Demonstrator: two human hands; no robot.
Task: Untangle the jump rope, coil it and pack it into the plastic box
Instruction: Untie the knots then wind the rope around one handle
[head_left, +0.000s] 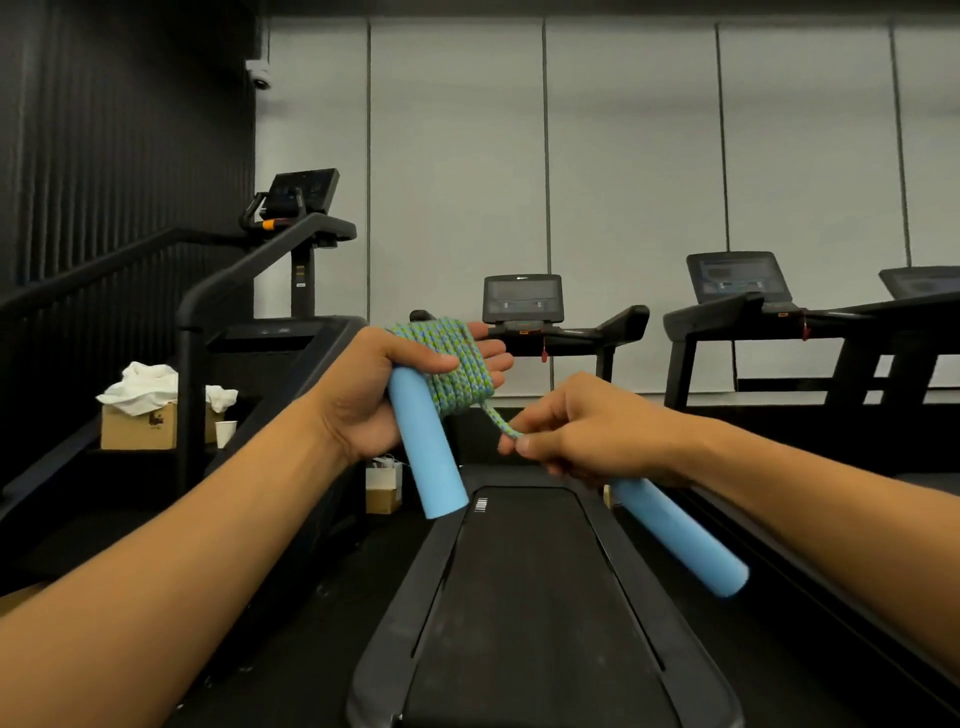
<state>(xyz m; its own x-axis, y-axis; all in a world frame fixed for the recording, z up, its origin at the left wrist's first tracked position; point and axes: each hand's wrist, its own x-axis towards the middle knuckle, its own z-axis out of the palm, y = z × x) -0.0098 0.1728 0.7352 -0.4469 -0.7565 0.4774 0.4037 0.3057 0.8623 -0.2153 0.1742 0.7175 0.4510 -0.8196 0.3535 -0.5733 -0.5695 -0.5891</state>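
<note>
Left hand (374, 395) raised over a treadmill belt (524, 597), fingers straight and wrapped in turns of green-blue jump rope (454, 364), thumb pressing one blue foam handle (428, 452) against the palm, handle pointing down. Right hand (582, 431) just beside, pinching the free rope end between thumb and fingertips, remaining fingers curled round the second blue handle (680, 540), angled down to the right. Cardboard box (140, 426) with white cloth well off to the left.

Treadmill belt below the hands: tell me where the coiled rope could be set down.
The treadmill belt lies bare between its two side rails, below both hands. Left is crowded: cardboard box with white cloth, paper cup. The plastic box isn't in view.
</note>
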